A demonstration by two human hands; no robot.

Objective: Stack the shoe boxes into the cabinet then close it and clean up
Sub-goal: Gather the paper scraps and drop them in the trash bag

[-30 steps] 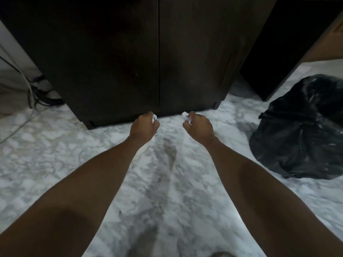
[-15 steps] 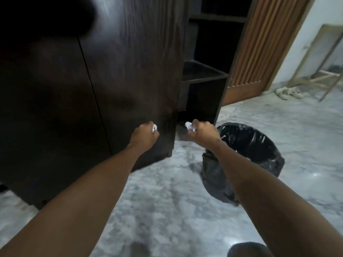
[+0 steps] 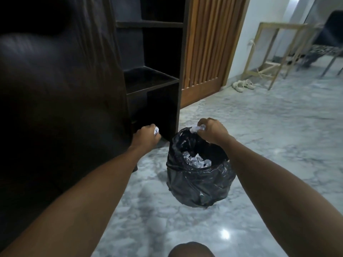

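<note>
The dark wooden cabinet [image 3: 61,101] fills the left, its doors shut. A bin lined with a black bag [image 3: 199,184] stands on the marble floor, with crumpled white paper [image 3: 196,161] inside. My right hand [image 3: 212,131] grips a crumpled paper wad [image 3: 197,128] right above the bin's far rim. My left hand [image 3: 145,136] grips another paper wad [image 3: 156,131], left of the bin and in front of the cabinet's corner. No shoe box is in view.
Open dark shelves [image 3: 150,80] stand right of the cabinet, then a slatted wooden door [image 3: 206,47]. Farther right are pale sandals [image 3: 242,85], a wooden frame [image 3: 274,52] and a chair [image 3: 328,45]. My knee [image 3: 191,250] shows at the bottom.
My view has swung right from the cabinet doors to the bin. Both hands, each still holding paper, have come over towards the bin; the right hand now hangs over its rim.
</note>
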